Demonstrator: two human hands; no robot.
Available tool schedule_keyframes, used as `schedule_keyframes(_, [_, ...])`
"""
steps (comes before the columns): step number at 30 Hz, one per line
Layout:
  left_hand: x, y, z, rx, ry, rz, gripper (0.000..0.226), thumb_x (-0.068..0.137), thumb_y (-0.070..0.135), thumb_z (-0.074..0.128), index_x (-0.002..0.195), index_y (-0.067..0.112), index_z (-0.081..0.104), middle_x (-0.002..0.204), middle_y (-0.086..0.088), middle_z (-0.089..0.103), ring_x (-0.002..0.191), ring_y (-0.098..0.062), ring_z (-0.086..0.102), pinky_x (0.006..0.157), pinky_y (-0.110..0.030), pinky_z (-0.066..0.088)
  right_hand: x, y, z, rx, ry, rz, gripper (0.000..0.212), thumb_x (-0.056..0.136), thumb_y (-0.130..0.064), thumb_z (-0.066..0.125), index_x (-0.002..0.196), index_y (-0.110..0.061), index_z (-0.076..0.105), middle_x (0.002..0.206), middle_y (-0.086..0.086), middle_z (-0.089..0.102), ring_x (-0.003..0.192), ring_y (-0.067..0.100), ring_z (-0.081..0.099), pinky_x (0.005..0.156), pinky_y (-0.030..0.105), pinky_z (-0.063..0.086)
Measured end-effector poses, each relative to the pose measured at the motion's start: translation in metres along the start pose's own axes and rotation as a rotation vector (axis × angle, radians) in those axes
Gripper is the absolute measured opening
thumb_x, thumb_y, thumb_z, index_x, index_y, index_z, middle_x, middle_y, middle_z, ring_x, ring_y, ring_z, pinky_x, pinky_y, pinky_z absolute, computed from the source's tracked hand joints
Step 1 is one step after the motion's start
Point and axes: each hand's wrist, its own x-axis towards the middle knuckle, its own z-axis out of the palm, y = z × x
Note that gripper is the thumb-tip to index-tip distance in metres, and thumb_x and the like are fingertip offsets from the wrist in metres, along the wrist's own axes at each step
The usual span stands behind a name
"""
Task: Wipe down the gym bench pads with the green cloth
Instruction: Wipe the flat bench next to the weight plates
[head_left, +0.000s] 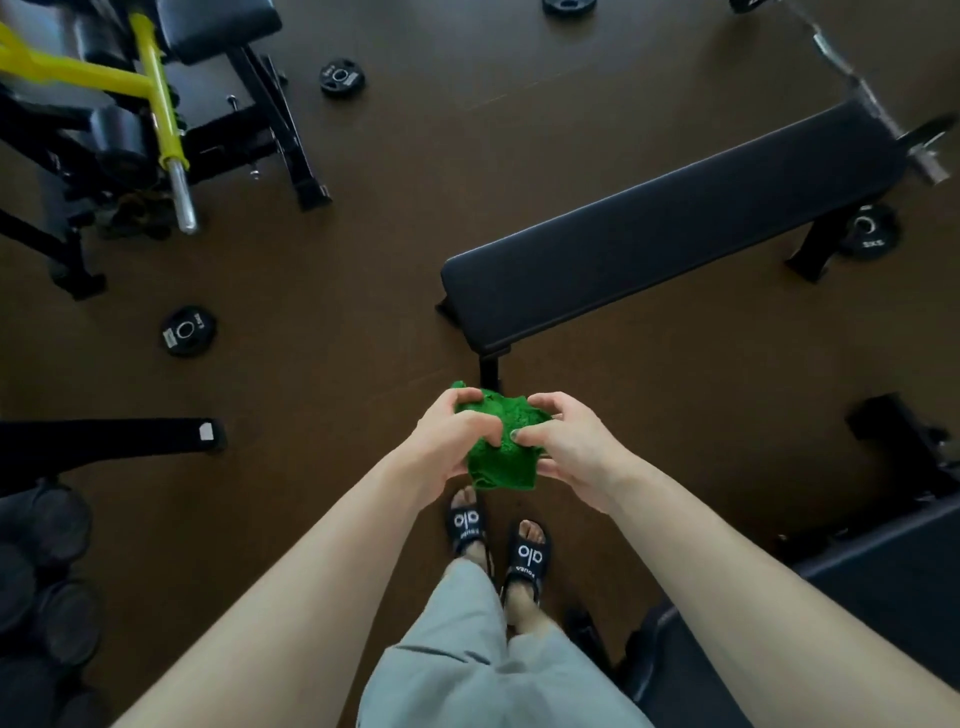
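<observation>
Both hands hold a bunched green cloth (506, 447) in the air in front of me, above my sandalled feet. My left hand (452, 441) grips its left side and my right hand (571, 447) pinches its right side. A flat black bench pad (675, 234) stretches from just ahead of the cloth toward the upper right; its near end is a short way beyond my hands. A second black pad (218, 26) sits on the bench at the top left.
Weight plates (187, 330) (341, 77) (867, 228) lie on the brown floor. A yellow-framed machine (150, 88) stands at the upper left, a barbell (878, 104) at the upper right, dark pads (857, 597) at the lower right, and round weights (47, 571) at the lower left.
</observation>
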Motion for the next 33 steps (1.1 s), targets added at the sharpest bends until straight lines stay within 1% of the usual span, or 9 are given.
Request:
schedule_keyframes(6, [0.081, 0.064, 0.004, 0.120, 0.031, 0.098, 0.063, 0.073, 0.001, 0.068, 0.125, 0.035, 0.058, 0.120, -0.002, 0.060, 0.106, -0.026, 0.066, 0.089, -0.048, 0.062, 0.083, -0.050, -0.008, -0.039, 0.138, -0.021, 0.051, 0.085, 0.004, 0.069, 0.128, -0.022, 0.059, 0.126, 0.007, 0.063, 0.110, 0.027, 0.067, 0.087, 0.047, 0.062])
schedule_keyframes(10, [0.155, 0.099, -0.001, 0.180, 0.045, 0.201, 0.065, 0.072, 0.007, 0.071, 0.129, 0.035, 0.055, 0.120, 0.001, 0.061, 0.107, -0.021, 0.064, 0.093, -0.045, 0.059, 0.161, -0.086, -0.009, -0.212, 0.219, -0.123, 0.056, 0.066, -0.015, 0.073, 0.117, -0.038, 0.063, 0.121, -0.003, 0.064, 0.109, 0.023, 0.066, 0.088, 0.049, 0.060])
schedule_keyframes(12, [0.198, 0.112, -0.006, 0.196, 0.050, 0.261, 0.062, 0.079, 0.003, 0.070, 0.131, 0.034, 0.053, 0.120, 0.002, 0.061, 0.107, -0.018, 0.064, 0.092, -0.042, 0.059, 0.203, -0.101, -0.013, -0.277, 0.229, -0.194, 0.055, 0.074, -0.011, 0.074, 0.120, -0.040, 0.061, 0.123, -0.004, 0.064, 0.111, 0.020, 0.064, 0.088, 0.044, 0.060])
schedule_keyframes(14, [0.239, 0.122, -0.012, 0.205, 0.073, 0.338, 0.062, 0.081, 0.002, 0.069, 0.132, 0.034, 0.053, 0.119, 0.005, 0.062, 0.105, -0.014, 0.066, 0.087, -0.038, 0.061, 0.242, -0.111, -0.018, -0.333, 0.221, -0.283, 0.057, 0.084, -0.006, 0.071, 0.130, -0.036, 0.057, 0.125, -0.007, 0.062, 0.112, 0.013, 0.061, 0.083, 0.027, 0.056])
schedule_keyframes(17, [0.302, 0.124, -0.018, 0.270, 0.113, 0.412, 0.063, 0.085, 0.011, 0.071, 0.137, 0.040, 0.048, 0.129, 0.003, 0.060, 0.112, -0.016, 0.065, 0.093, -0.044, 0.060, 0.298, -0.112, -0.029, -0.427, 0.155, -0.361, 0.065, 0.093, -0.011, 0.067, 0.148, -0.035, 0.043, 0.136, -0.010, 0.055, 0.121, 0.009, 0.054, 0.085, 0.016, 0.047])
schedule_keyframes(20, [0.368, 0.107, -0.015, 0.594, 0.215, 0.346, 0.075, 0.097, 0.035, 0.066, 0.158, 0.040, 0.022, 0.161, -0.004, 0.030, 0.142, -0.025, 0.041, 0.113, -0.046, 0.045, 0.359, -0.091, -0.055, -0.742, 0.177, -0.397, 0.063, 0.102, -0.019, 0.055, 0.158, -0.032, 0.029, 0.157, -0.006, 0.037, 0.139, 0.014, 0.043, 0.101, 0.025, 0.041])
schedule_keyframes(22, [0.403, 0.089, -0.005, 0.766, 0.285, 0.347, 0.077, 0.101, 0.045, 0.056, 0.162, 0.039, 0.009, 0.170, -0.004, 0.012, 0.154, -0.028, 0.021, 0.121, -0.047, 0.033, 0.401, -0.071, -0.081, -0.943, 0.213, -0.426, 0.058, 0.105, -0.025, 0.047, 0.159, -0.031, 0.028, 0.162, -0.003, 0.030, 0.144, 0.019, 0.039, 0.108, 0.035, 0.042])
schedule_keyframes(29, [0.516, 0.025, 0.053, 1.194, 0.437, 0.485, 0.068, 0.109, 0.053, 0.021, 0.165, 0.026, -0.007, 0.173, -0.005, -0.011, 0.159, -0.020, -0.010, 0.129, -0.036, -0.006, 0.524, -0.009, -0.151, -1.349, 0.315, -0.706, 0.049, 0.108, -0.035, 0.038, 0.154, -0.021, 0.042, 0.159, 0.010, 0.042, 0.149, 0.029, 0.033, 0.122, 0.047, 0.030])
schedule_keyframes(33, [0.567, 0.002, 0.075, 1.217, 0.609, 0.554, 0.071, 0.106, 0.050, 0.024, 0.165, 0.016, 0.002, 0.172, -0.013, -0.010, 0.160, -0.027, -0.008, 0.128, -0.040, -0.006, 0.574, 0.004, -0.158, -1.371, 0.362, -0.937, 0.049, 0.108, -0.035, 0.033, 0.152, -0.018, 0.045, 0.156, 0.009, 0.046, 0.148, 0.028, 0.035, 0.122, 0.047, 0.028])
